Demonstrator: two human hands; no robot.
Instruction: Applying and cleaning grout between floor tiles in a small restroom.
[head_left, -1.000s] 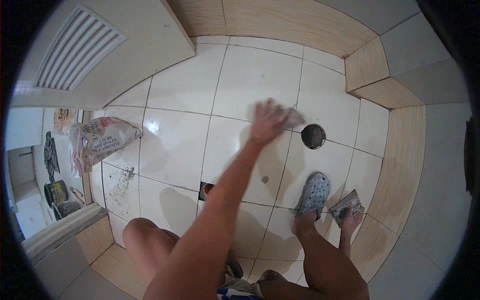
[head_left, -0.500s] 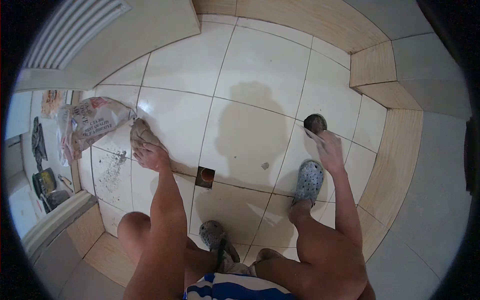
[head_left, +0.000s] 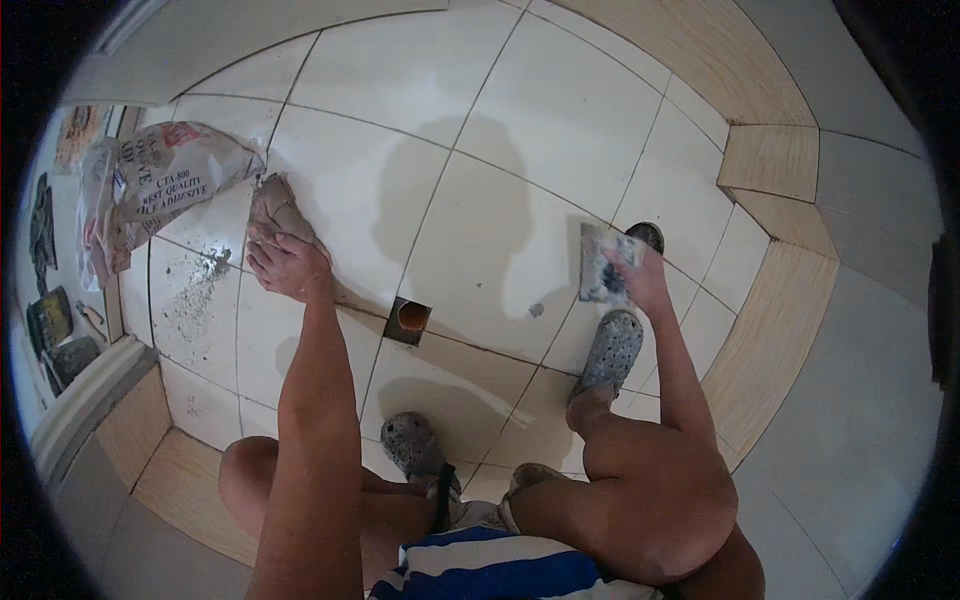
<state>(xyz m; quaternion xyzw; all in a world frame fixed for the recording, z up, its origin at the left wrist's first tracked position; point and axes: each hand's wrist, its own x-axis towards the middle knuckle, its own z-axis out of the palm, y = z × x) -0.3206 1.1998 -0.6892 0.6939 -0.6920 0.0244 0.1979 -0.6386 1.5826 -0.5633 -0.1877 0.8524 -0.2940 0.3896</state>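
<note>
My left hand (head_left: 292, 265) lies with bent fingers over a crumpled grey-brown rag (head_left: 280, 210) on the floor tiles. That rag meets the end of a crumpled, printed white bag (head_left: 175, 180). In my right hand (head_left: 640, 275) is a thin, squarish plate (head_left: 596, 255), smeared white and grey with dark patches; its exact kind I cannot make out. The fingers overlap its right edge, and its broad face shows. Just beyond that hand sits a small dark round object (head_left: 650, 234), partly hidden. Between my hands, a square opening (head_left: 404, 330) in the tiles shows an orange round pipe.
Grey crumbs (head_left: 195, 290) are scattered beside the bag, and a small chip (head_left: 536, 311) lies on the tiles. Clog-style shoes (head_left: 612, 350) are on my feet. Wood-look skirting (head_left: 770, 340) runs along the right wall. Tools (head_left: 60, 335) lie beyond the door frame at left.
My right hand has moved slightly left and turned the plate from nearly edge-on to showing its broad face. The view has shifted; my left hand stays on the rag.
</note>
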